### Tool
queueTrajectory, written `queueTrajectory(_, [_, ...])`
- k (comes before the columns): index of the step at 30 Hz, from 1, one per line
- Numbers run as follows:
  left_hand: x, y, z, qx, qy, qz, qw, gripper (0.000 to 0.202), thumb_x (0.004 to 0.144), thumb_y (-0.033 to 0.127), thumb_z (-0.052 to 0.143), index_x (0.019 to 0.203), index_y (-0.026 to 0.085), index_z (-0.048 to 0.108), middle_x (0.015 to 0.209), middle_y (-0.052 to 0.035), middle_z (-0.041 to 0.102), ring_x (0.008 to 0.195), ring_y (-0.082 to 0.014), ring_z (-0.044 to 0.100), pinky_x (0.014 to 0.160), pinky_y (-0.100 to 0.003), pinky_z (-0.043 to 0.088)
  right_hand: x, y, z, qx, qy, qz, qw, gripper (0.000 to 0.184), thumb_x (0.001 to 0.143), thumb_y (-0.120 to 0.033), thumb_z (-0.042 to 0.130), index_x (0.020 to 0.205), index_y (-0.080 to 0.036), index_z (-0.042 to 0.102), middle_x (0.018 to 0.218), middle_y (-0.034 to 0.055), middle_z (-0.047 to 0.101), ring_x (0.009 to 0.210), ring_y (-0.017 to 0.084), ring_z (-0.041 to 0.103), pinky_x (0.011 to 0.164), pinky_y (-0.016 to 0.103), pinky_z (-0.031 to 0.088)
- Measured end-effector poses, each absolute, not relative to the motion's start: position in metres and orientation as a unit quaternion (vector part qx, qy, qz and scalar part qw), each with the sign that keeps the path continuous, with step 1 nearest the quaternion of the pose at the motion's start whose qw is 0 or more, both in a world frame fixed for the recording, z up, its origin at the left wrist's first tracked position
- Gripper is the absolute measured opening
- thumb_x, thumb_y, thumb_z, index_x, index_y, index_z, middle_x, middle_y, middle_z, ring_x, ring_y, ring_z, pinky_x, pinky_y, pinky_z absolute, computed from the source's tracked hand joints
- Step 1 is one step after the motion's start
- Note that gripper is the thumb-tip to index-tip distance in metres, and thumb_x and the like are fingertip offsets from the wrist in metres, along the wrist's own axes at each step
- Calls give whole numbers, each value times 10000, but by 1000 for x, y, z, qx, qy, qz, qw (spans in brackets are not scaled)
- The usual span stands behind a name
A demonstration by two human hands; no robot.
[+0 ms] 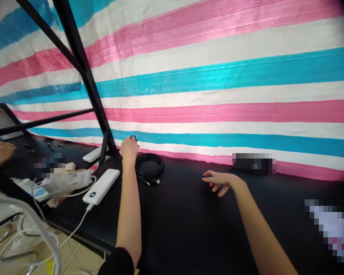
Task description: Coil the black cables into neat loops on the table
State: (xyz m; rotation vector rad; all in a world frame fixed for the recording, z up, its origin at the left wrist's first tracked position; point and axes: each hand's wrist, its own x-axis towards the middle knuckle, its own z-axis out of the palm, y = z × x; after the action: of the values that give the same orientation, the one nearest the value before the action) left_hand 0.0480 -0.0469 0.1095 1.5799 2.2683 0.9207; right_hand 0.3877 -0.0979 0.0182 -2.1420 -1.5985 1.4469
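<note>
My left hand (129, 148) is stretched far forward to the back of the black table (189, 221), fingers closed round a small dark object (133, 138) that I cannot make out, right by the striped tarp. A coiled black cable (149, 165) lies just to the right of that hand. My right hand (218, 179) hovers low over the table's middle, fingers spread and holding nothing. A white power bank (101, 186) lies to the left of my left forearm, with a white cable running off its near end.
A pink, white and blue striped tarp (218, 76) forms the back wall. Black metal frame bars (86, 80) rise at the left. A second white power bank (92, 154), a power strip with white cables (60, 183) and another person's hand (0, 152) are at the far left.
</note>
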Motion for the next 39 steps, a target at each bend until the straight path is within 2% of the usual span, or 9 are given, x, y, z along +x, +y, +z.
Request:
queueTrajectory(7, [47,-78,134,478,646,595,23,351,868,398,373,875,167,638,639,-32,637,604,-167,604,536,-237,424,385,-103,24,-703,-538,462,46,467,835,-439,526,1206,-172,432,791,32,506,688,174,611,550,306,557])
queueTrajectory(11, [80,-107,154,490,512,704,57,338,867,431,385,882,176,606,537,26,535,409,-86,467,426,-193,350,378,-105,38,-691,-590,414,56,439,847,-468,496,1139,-141,504,862,104,583,823,242,617,630,339,543])
queueTrajectory(14, [110,-120,160,527,437,710,164,318,867,441,401,875,179,582,504,49,494,320,-52,376,358,-183,277,367,-109,53,-633,-655,360,201,527,847,-590,413,1179,-193,513,1150,149,569,1048,284,549,782,365,523])
queueTrajectory(18, [133,-121,158,589,380,640,316,285,855,429,449,882,166,554,496,45,508,326,-61,438,348,-179,271,345,-122,75,-548,-655,344,391,657,860,-633,335,1392,-248,308,1398,114,400,1249,241,411,998,380,381])
queueTrajectory(23, [152,-124,152,650,343,502,457,306,851,448,467,959,168,522,526,25,560,399,-99,524,388,-186,331,313,-135,94,-389,-643,408,518,627,850,-665,303,1315,-266,432,1405,57,405,1289,200,359,1002,368,364])
queueTrajectory(26, [167,-132,147,710,305,427,469,331,862,462,441,945,166,565,510,18,558,429,-115,530,425,-206,374,301,-138,98,-344,-619,444,548,564,831,-671,344,835,-198,651,860,71,659,909,210,604,826,364,467])
queueTrajectory(29, [176,-137,144,743,290,393,458,336,870,444,431,915,163,611,519,7,579,495,-126,554,502,-219,424,302,-141,103,-354,-607,452,549,549,811,-635,445,511,-183,532,453,3,483,576,160,563,683,332,476])
queueTrajectory(34, [171,-143,148,769,305,357,433,411,889,459,374,903,175,670,604,-31,653,675,-173,623,726,-287,471,320,-150,117,-345,-553,482,586,307,790,-481,588,828,-186,663,760,41,659,789,172,617,792,343,468])
queueTrajectory(39, [173,-147,149,821,287,298,394,495,882,485,370,624,208,690,633,-38,680,837,-216,629,946,-372,391,331,-156,123,-410,-539,474,562,294,779,-426,603,855,-155,690,830,60,676,847,194,625,828,364,463])
